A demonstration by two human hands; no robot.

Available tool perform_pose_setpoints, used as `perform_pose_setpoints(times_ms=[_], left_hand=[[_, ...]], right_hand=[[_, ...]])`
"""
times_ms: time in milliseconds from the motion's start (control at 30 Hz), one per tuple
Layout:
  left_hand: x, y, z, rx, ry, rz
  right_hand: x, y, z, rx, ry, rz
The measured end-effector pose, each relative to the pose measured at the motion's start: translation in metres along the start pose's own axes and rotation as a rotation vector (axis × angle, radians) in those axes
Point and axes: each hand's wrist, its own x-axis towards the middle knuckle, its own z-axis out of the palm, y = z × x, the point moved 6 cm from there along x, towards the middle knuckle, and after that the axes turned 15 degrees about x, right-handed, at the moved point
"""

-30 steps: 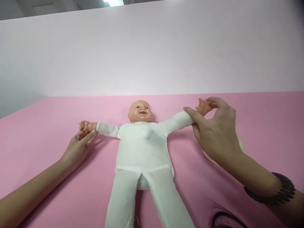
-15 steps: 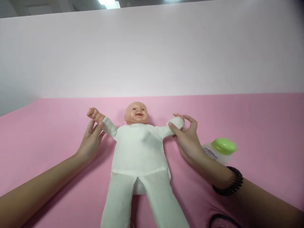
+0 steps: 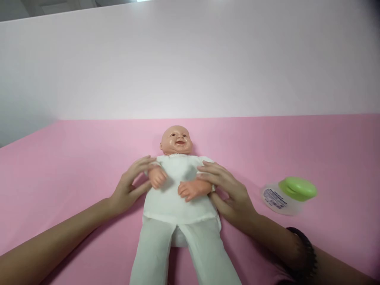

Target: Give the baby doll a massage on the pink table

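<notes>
A baby doll in a white cloth suit lies on its back on the pink surface, head away from me. Both its arms are folded in over its chest. My left hand cups the doll's right arm from the outside, fingers curved round the sleeve. My right hand holds the doll's other arm against its body, fingers wrapped over the sleeve near the wrist. A dark bead bracelet sits on my right wrist.
A small bottle with a green cap lies on its side on the pink surface to the right of my right hand. A pale pink wall rises behind the surface.
The doll's arms were stretched out to the sides; both my hands have brought them inward and folded them over its chest. The bottle, hidden at first, now shows at the right.
</notes>
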Motion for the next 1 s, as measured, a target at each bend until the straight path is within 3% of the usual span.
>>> perform_pose_setpoints(times_ms=[67,133,200,367,467,567,633,700,733,800,867,900,933,1000], left_hand=[[-0.004,0.009,0.004,0.094,-0.065,0.152],[-0.005,0.008,0.003,0.081,-0.062,0.116],[-0.003,-0.001,0.002,-0.027,-0.014,-0.055],[-0.011,-0.041,-0.004,-0.450,0.285,-0.666],[-0.018,-0.062,-0.003,-0.608,0.372,-0.912],[-0.019,-0.068,-0.003,-0.646,0.367,-0.952],[-0.018,-0.062,-0.005,-0.600,0.354,-0.880],[-0.016,-0.047,-0.009,-0.461,0.326,-0.718],[-0.013,-0.037,-0.010,-0.361,0.273,-0.589],[-0.007,-0.009,-0.007,-0.135,0.110,-0.241],[-0.008,0.015,0.000,0.056,-0.024,0.089],[-0.010,0.022,0.002,0.123,-0.056,0.194],[-0.011,0.026,0.003,0.168,-0.063,0.253],[-0.012,0.026,0.003,0.201,-0.057,0.275]], right_hand=[[-0.002,-0.004,0.006,-0.068,-0.080,-0.089],[-0.002,-0.004,0.004,-0.051,-0.019,-0.064],[-0.001,0.002,-0.007,0.059,0.185,0.075],[-0.022,0.048,-0.039,0.403,0.871,0.665],[-0.030,0.073,-0.043,0.619,1.011,0.857],[-0.028,0.080,-0.047,0.659,1.009,0.824],[-0.026,0.072,-0.050,0.561,0.978,0.734],[-0.020,0.056,-0.050,0.421,0.859,0.591],[-0.014,0.046,-0.047,0.347,0.735,0.481],[-0.002,0.023,-0.032,0.185,0.358,0.194],[-0.002,0.005,-0.010,0.010,-0.042,-0.078],[-0.005,0.002,-0.002,-0.064,-0.168,-0.159],[-0.008,0.001,0.002,-0.115,-0.231,-0.198],[-0.008,0.002,0.002,-0.107,-0.212,-0.179]])
